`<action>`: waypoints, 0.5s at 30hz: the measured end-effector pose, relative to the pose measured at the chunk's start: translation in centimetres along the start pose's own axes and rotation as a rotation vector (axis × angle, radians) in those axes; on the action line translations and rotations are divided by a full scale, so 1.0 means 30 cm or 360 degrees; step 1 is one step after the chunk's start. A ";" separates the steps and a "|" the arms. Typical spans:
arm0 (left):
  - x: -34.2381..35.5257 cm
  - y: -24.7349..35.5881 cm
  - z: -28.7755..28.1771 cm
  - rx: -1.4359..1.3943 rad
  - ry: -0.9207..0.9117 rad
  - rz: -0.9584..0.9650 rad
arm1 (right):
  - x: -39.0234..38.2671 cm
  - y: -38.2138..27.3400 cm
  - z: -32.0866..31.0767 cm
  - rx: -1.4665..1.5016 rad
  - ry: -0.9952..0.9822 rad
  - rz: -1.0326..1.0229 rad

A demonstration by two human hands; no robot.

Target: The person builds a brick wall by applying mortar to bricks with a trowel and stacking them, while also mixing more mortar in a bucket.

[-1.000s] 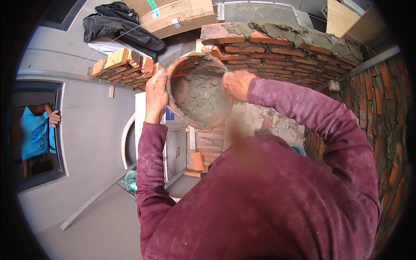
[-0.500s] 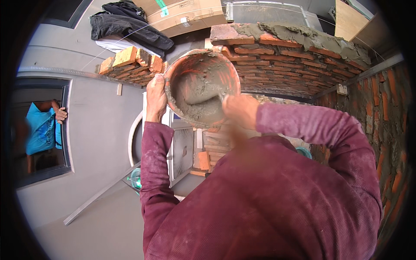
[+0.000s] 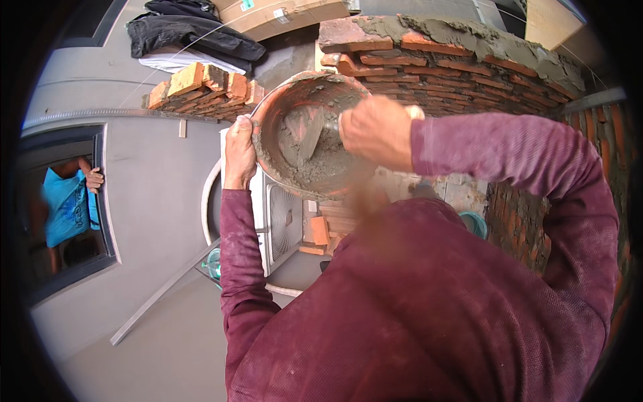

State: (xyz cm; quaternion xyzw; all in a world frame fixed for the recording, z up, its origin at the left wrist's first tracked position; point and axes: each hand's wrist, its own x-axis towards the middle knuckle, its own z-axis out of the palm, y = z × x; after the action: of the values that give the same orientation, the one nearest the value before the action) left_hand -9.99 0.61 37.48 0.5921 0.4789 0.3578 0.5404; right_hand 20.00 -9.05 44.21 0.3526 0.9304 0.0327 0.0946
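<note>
My left hand (image 3: 240, 151) is closed on the left rim of an orange bucket (image 3: 266, 127), which tilts so that its inside faces me. Wet grey mortar (image 3: 325, 167) lies in the bucket and coats its wall. In my right hand (image 3: 378, 130) is the handle of a trowel (image 3: 309, 139); the fist is closed and slightly blurred. The trowel's blade stands on edge inside the bucket, against the mortar. My right hand covers part of the bucket's right rim.
Ahead on the right rises a brick wall (image 3: 442, 80) topped with fresh mortar (image 3: 462, 43). Bricks are stacked (image 3: 194, 87) at the left, near dark clothes (image 3: 191, 37) and a cardboard box (image 3: 288, 17). A person in blue (image 3: 67, 208) shows at the window. An outdoor fan unit (image 3: 281, 218) stands below.
The trowel has turned from lying flat in the mortar to standing on edge. My right hand has moved up and right, its elbow swinging outward. My left hand keeps its grip.
</note>
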 end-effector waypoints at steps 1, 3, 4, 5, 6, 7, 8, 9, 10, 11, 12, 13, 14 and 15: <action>0.008 0.009 0.054 -0.0042 -0.0033 0.0010 | -0.004 0.032 -0.018 0.0008 -0.0137 0.0040; -0.018 0.018 0.123 -0.0121 0.0034 -0.0058 | -0.063 0.033 0.074 0.0328 0.0174 0.0331; -0.015 -0.024 0.144 -0.0132 0.0045 -0.0083 | -0.101 0.024 0.141 0.0490 0.0326 0.0497; -0.011 -0.070 0.169 -0.0138 0.0043 -0.0108 | -0.124 0.004 0.213 0.0633 0.0144 0.0507; -0.016 -0.151 0.171 0.0066 0.0031 -0.0089 | -0.159 -0.033 0.313 0.0790 -0.0037 0.0534; 0.006 -0.202 0.220 0.0141 -0.0085 -0.0175 | -0.223 -0.084 0.406 0.0937 -0.0240 0.0669; 0.025 -0.277 0.270 0.0200 -0.0182 -0.0128 | -0.264 -0.179 0.513 0.1103 -0.0082 0.0946; 0.027 -0.349 0.332 0.0165 -0.0255 -0.0180 | -0.290 -0.281 0.614 0.1248 0.0075 0.1227; 0.020 -0.407 0.387 0.0356 -0.0378 -0.0127 | -0.310 -0.360 0.708 0.1362 0.0059 0.1279; 0.011 -0.481 0.446 0.0446 -0.0387 -0.0104 | -0.336 -0.432 0.786 0.1481 0.0065 0.1322; 0.009 -0.513 0.517 0.0520 -0.0417 -0.0147 | -0.373 -0.504 0.841 0.1595 0.0087 0.1500; 0.013 -0.581 0.562 0.0691 -0.0501 -0.0069 | -0.395 -0.598 0.865 0.1694 0.0128 0.1676; 0.024 -0.627 0.602 0.0649 -0.0610 -0.0104 | -0.419 -0.636 0.883 0.1763 0.0194 0.1821; 0.027 -0.676 0.645 0.0614 -0.0674 -0.0151 | -0.480 -0.627 0.848 0.2087 0.0022 0.2007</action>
State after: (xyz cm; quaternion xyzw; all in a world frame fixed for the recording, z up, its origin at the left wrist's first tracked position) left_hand 4.80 -5.26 14.39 0.7225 0.4416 0.1028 0.5220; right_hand 23.40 -32.82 19.08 0.7791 0.3976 -0.4553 -0.1660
